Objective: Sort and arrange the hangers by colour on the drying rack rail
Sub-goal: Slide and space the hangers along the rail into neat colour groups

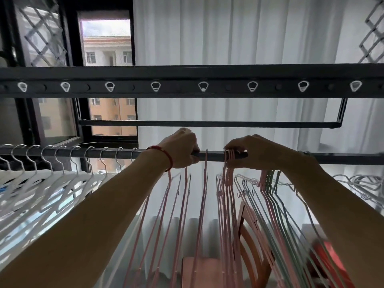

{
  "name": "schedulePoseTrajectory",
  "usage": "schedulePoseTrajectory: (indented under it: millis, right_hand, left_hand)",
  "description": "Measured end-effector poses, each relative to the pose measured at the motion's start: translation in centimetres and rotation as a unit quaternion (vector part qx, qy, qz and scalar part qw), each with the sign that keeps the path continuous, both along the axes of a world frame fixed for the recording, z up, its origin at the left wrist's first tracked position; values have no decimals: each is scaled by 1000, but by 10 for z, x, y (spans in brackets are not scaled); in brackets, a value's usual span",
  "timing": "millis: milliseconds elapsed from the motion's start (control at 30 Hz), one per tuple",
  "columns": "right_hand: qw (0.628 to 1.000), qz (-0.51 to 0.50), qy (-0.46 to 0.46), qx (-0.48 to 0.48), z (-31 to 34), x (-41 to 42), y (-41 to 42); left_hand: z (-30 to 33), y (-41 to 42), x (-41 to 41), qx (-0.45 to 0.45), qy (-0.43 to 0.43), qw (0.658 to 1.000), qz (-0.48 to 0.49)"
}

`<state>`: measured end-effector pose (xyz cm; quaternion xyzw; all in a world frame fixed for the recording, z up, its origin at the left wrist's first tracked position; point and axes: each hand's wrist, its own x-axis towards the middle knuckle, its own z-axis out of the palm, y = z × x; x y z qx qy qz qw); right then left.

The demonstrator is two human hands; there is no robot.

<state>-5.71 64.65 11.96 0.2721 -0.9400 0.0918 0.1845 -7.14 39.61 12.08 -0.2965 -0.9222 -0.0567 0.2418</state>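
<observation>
Left fingers [192, 151] grip rail [214, 155] | right fingers [229, 149] pinch pink hooks [228, 155] | gap between

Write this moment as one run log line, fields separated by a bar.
left hand: grips rail | right hand: pinches pink hanger hooks | white hangers: grouped left | green hangers: right, still mixed with pink

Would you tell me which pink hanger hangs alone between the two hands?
The single pink hanger, hooked on the rail apart from both bunches.
</observation>
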Motion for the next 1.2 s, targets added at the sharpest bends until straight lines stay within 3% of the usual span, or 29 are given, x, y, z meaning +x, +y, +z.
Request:
schedulePoseTrajectory:
  millis: [1200]
  right_hand:
    - [998, -38, -31, -36, 2, 8, 44]
  left_hand:
    - [2, 8, -7, -17, -20, 1000, 8]
